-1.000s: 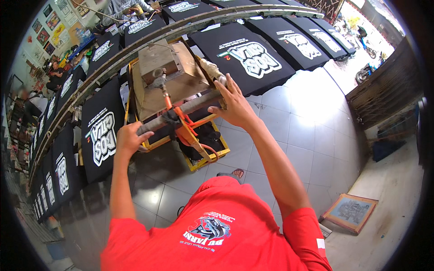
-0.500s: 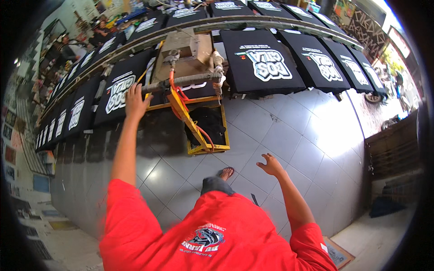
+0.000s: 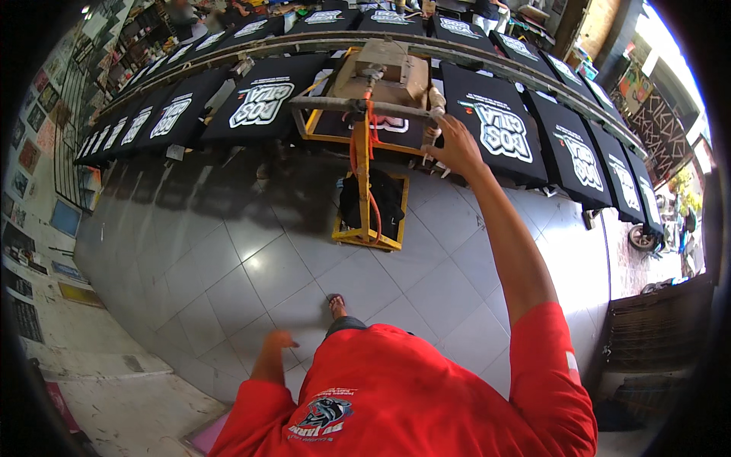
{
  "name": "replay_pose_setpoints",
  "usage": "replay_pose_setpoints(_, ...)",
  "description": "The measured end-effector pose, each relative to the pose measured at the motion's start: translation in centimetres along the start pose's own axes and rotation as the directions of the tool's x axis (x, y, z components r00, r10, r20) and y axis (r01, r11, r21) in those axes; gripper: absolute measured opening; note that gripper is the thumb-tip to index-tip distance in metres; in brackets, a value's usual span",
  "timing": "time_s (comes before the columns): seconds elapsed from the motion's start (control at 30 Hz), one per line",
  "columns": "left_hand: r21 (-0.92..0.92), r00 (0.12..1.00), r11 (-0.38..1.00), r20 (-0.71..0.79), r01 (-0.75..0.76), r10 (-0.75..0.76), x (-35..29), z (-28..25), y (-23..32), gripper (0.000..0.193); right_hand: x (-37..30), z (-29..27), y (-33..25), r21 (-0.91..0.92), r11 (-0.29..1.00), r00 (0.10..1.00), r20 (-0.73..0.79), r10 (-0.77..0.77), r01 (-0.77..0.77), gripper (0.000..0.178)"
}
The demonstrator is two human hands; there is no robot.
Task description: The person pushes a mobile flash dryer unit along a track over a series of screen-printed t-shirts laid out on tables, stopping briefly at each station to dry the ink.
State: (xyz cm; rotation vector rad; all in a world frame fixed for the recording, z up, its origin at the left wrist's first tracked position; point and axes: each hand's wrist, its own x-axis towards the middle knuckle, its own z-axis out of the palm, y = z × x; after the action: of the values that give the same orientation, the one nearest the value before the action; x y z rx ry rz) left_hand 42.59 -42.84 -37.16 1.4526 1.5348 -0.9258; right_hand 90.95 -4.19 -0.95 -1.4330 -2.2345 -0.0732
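Cart (image 3: pixel 363 164) stands at the near row of shirts (image 3: pixel 499 126). The right arm reaches forward, right hand (image 3: pixel 457 146) at the handle's (image 3: pixel 327 102) right end; left hand (image 3: pixel 279 341) hangs low, blurred. Whether either grips or spreads, I cannot tell.

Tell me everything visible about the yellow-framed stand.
The yellow-framed stand is upright on grey tiles: a post with an orange hose, a base holding black material, a grey crossbar, and a boxy, metal-looking hood above black printed fabric. The right hand is at the crossbar's right end, seemingly touching it.
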Motion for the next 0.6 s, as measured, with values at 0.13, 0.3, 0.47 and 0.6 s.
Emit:
replay_pose_setpoints(0.13, -0.293, 0.988, 0.945, -0.007, 0.145, -0.153, -1.4, -6.4, -7.7, 0.065, 6.9, 1.7, -0.2, -0.172, 0.985, 0.969, 0.238, 0.071, -0.030, 0.074)
replay_pose_setpoints(0.3, -0.137, 0.544, 0.951, -0.839, -0.277, 0.037, -4.0, -26.4, -8.8, 0.063, 11.2, 3.6, -1.4, -0.238, 0.967, 0.903, 0.388, 0.183, -0.094, 0.057)
replay_pose_setpoints(0.47, 0.349, -0.086, 0.847, -0.935, -0.401, 0.345, -14.1, -48.8, 0.3, 0.063, 11.1, 5.1, -0.6, -0.258, 0.958, 0.936, 0.289, 0.202, -0.127, 0.045)
replay_pose_setpoints(0.6, 0.492, -0.098, 0.809, -0.867, -0.321, 0.488, -15.6, -59.3, 5.2, 0.076, 11.2, 5.1, -1.2, -0.254, 0.948, 0.931, 0.259, 0.258, -0.192, 0.037)
